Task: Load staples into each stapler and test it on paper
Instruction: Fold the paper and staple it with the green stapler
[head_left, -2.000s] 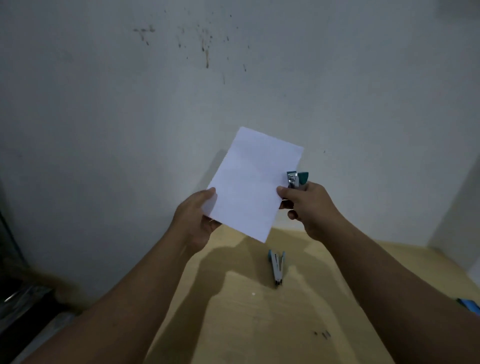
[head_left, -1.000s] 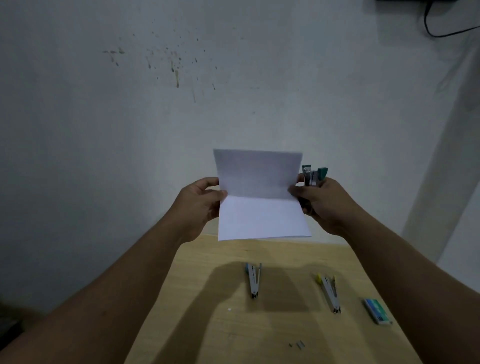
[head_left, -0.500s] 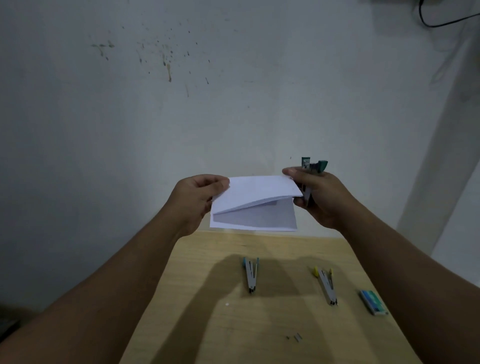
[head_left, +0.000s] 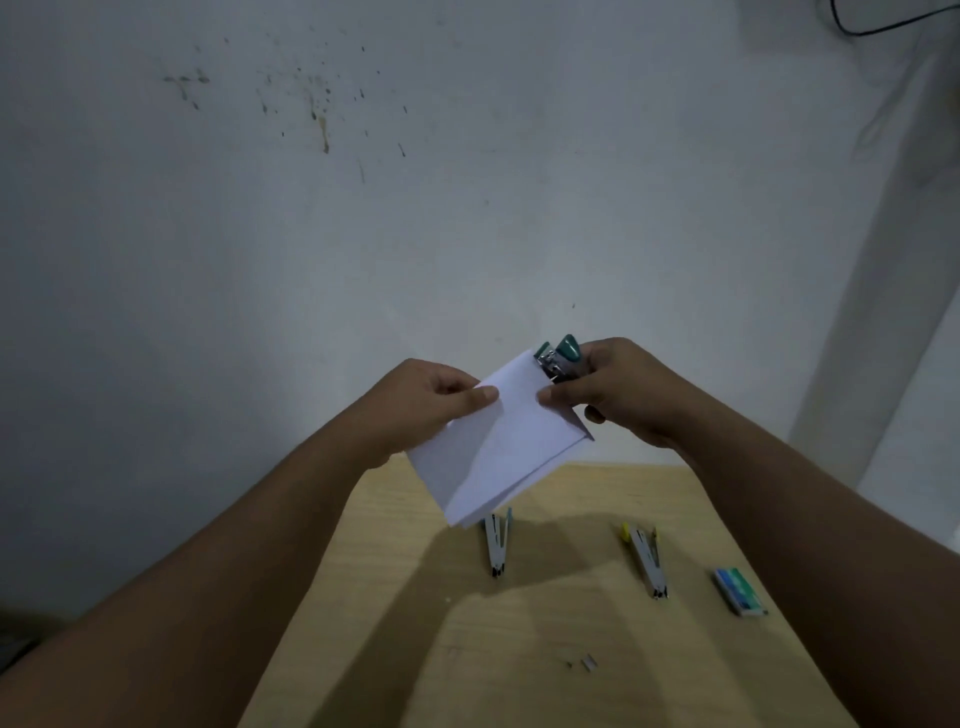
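The paper (head_left: 498, 447), a flat sheet two seconds ago, is now folded double and held above the table's (head_left: 395, 597) far edge. The left hand (head_left: 431, 400) pinches one corner; the right hand (head_left: 613, 389) thumbs the other while gripping the green stapler (head_left: 558, 358) (mouth at the fold's top corner), so I judge a test staple is next.

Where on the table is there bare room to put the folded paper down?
Widest bare patch: table's left side, from its left edge to the blue-tipped stapler. Another lies between that stapler and the yellow-tipped stapler, ahead of the loose staples. The right is crowded: yellow-tipped stapler, then staple box.
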